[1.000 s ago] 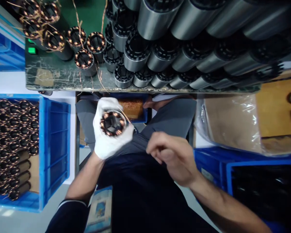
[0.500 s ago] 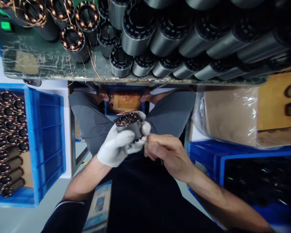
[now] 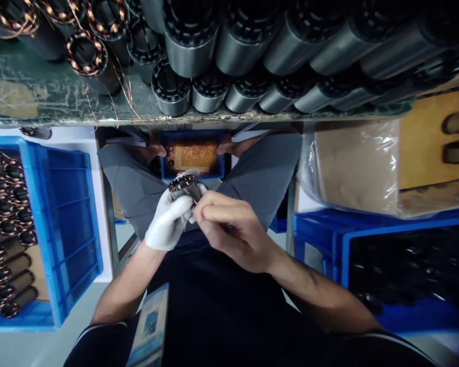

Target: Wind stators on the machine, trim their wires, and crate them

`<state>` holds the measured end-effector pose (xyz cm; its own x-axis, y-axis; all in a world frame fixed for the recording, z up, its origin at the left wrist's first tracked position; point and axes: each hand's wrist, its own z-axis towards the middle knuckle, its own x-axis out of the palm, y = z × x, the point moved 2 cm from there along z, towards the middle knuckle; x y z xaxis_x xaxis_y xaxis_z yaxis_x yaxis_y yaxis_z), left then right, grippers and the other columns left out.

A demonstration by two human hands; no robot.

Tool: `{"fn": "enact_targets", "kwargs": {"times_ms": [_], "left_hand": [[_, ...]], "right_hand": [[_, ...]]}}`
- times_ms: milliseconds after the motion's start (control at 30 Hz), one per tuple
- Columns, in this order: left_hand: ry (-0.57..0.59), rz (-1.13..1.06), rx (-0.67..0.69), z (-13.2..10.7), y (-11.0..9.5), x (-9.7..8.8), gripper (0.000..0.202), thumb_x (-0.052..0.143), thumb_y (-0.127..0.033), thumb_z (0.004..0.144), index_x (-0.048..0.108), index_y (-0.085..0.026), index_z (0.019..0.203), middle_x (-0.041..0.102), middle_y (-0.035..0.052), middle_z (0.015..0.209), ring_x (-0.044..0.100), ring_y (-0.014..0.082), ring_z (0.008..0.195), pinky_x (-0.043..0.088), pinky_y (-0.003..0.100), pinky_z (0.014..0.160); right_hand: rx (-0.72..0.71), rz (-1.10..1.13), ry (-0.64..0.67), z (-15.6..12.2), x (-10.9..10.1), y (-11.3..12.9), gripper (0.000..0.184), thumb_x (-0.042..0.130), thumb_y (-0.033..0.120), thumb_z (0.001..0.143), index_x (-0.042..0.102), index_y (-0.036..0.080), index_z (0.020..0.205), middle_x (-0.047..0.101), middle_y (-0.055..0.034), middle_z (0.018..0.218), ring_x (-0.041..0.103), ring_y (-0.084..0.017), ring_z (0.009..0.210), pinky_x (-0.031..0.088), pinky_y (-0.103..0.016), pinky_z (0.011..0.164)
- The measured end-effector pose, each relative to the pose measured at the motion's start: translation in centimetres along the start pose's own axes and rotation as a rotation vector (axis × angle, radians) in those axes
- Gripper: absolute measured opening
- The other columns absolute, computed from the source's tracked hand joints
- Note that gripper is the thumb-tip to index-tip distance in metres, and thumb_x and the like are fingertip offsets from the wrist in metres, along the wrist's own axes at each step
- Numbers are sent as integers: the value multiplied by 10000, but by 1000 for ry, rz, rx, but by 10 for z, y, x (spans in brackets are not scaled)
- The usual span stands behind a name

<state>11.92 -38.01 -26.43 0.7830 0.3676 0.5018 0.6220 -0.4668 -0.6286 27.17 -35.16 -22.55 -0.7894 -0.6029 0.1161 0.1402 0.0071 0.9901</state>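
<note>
A dark cylindrical motor stator [image 3: 188, 188] with copper windings at its upper end is tilted above my lap. My left hand [image 3: 168, 219], in a white glove, is wrapped around it. My bare right hand [image 3: 233, 224] is closed beside the stator's lower side, its fingers pinched together and partly covering the stator and the glove. A thin copper wire [image 3: 187, 192] runs along the stator toward the pinched fingers; its end is hidden in them.
Rows of bare stators [image 3: 191, 51] and several copper-wound stators [image 3: 86, 53] stand on the green bench [image 3: 61, 109]. A blue crate [image 3: 74, 204] of wound stators is at left. Another blue crate [image 3: 344, 255] sits at right, below a plastic-wrapped carton [image 3: 355, 163]. Copper scraps fill a floor bin [image 3: 199, 133].
Both hands and the stator have shifted left and slightly up in the picture. My right hand has come across the stator's lower part. The whole view has moved a little too.
</note>
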Motion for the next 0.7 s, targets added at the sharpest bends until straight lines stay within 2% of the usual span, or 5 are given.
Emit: {"fn": "enact_targets", "kwargs": {"times_ms": [167, 300, 400, 533, 700], "left_hand": [[-96, 57, 64, 5, 0, 10, 473, 991, -450, 784, 668, -222, 1044, 630, -60, 780, 370, 38, 484, 304, 189, 429], [-130, 614, 562, 2, -21, 8, 353, 963, -310, 776, 712, -210, 1004, 763, 4, 937, 695, 129, 726, 635, 267, 728], [-66, 950, 795, -9, -32, 10, 605, 1018, -333, 751, 759, -220, 1285, 823, 57, 1197, 812, 216, 999, 700, 331, 935], [69, 1039, 809, -23, -30, 13, 929, 1037, -356, 771, 622, -285, 1599, 761, 93, 1495, 827, 273, 1203, 717, 354, 998], [-81, 1015, 797, -32, -10, 11, 824, 1025, -373, 755, 623, -296, 1471, 839, 27, 1171, 853, 230, 922, 718, 355, 839]], "right_hand": [[68, -108, 118, -36, -13, -9, 346, 636, 216, 1106, 515, 232, 783, 611, -6, 853, 554, -138, 735, 451, -293, 671], [195, -108, -62, -41, -49, 1, 449, 673, 356, 1150, 594, 224, 728, 623, 1, 770, 557, -143, 678, 426, -304, 627], [338, -37, -209, -21, -57, 6, 165, 856, 424, 1053, 865, 269, 1000, 728, 9, 857, 571, -132, 662, 429, -288, 594], [381, 127, -158, 11, -43, 9, 200, 1017, 344, 883, 912, 277, 1040, 790, 14, 926, 617, -116, 666, 477, -264, 585], [412, 224, -254, 15, -29, 11, 207, 1018, 309, 888, 826, 245, 850, 762, 38, 771, 631, -113, 540, 497, -244, 471]]}}
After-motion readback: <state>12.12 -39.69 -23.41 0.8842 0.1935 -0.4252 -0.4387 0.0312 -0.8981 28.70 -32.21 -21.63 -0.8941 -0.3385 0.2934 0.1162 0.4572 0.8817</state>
